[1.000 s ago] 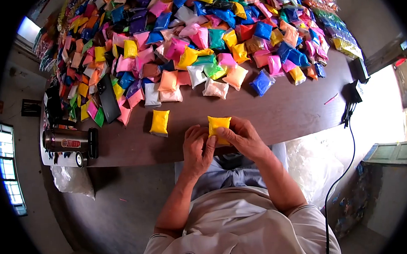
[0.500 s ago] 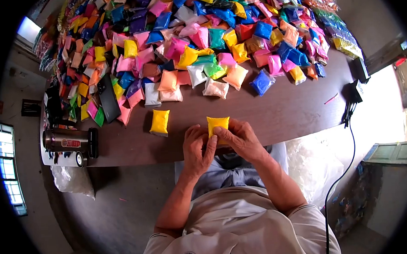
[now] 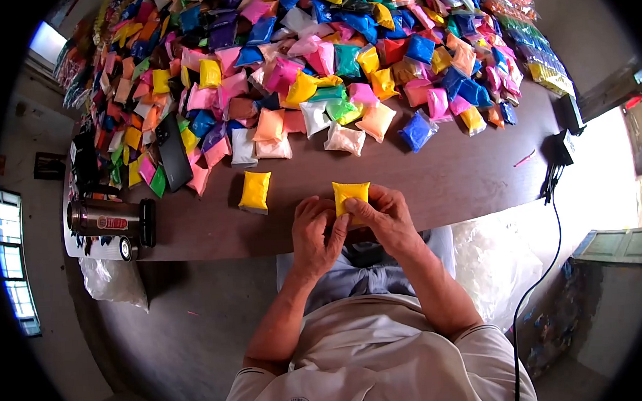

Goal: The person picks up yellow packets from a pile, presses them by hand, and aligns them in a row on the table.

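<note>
A yellow packet [image 3: 351,192] is held upright near the table's front edge. My right hand [image 3: 385,218] pinches it, the thumb across its front and the fingers behind. My left hand [image 3: 318,235] is at its lower left, thumb against the lower part and fingers curled; whether those fingers grip it is partly hidden. Another yellow packet [image 3: 255,191] lies on the brown table [image 3: 291,173] to the left of my hands.
A large heap of colourful packets [image 3: 283,73] covers the back of the table. A dark phone [image 3: 172,151] rests at its left side, with a metal flask [image 3: 107,217] nearer the front. Black cables [image 3: 549,176] hang over the right edge.
The held yellow packet and both hands have shifted slightly right in the view. More of the packet's front now shows above the right thumb.
</note>
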`<state>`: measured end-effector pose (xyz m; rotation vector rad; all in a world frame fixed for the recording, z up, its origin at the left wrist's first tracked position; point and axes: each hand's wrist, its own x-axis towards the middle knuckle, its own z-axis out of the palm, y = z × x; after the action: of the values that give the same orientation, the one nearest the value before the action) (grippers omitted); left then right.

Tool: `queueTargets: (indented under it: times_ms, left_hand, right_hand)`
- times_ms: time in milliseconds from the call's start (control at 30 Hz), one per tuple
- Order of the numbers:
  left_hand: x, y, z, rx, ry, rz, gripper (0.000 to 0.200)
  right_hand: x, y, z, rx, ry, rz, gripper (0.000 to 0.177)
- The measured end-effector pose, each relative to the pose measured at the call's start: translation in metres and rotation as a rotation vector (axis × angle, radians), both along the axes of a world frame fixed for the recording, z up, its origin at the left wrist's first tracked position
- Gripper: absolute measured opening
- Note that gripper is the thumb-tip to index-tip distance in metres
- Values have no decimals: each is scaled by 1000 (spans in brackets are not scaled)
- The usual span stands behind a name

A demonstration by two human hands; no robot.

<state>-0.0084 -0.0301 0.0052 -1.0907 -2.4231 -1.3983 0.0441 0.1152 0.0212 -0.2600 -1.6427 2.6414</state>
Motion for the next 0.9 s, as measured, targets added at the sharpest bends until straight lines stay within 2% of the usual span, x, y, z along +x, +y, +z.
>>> queueTargets:
  times_ms: [167,233,300,400,500,633,667,767,833,900]
  left_hand:
    - [0,0,3,30,-53,-16,27]
    - [0,0,5,19,-41,-11,31]
    - [1,1,3,31,-39,-2,32]
    - [1,1,0,51,-29,0,33]
    - [0,1,3,35,-27,-25,32]
    - [-1,2,7,35,-51,-43,31]
    - [1,2,9,40,-51,-18,30]
    - [3,2,-3,118,-85,56,29]
    - [6,2,-3,149,-99,31,28]
    - [6,0,1,167,-107,18,27]
  right_hand:
    - [6,11,-5,11,-81,4,27]
    - [5,21,-14,-90,-95,117,30]
    - [2,15,-12,-146,-88,91,28]
    - [0,17,13,-164,-26,181,39]
    - [-2,20,12,-157,-37,234,43]
    - [-3,25,13,-176,-39,302,37]
    - [-3,19,14,-142,-70,203,34]
    - [-3,13,17,-104,-109,101,35]
    - [-4,14,26,-12,-171,26,32]
    - [-8,15,15,113,-115,-23,36]
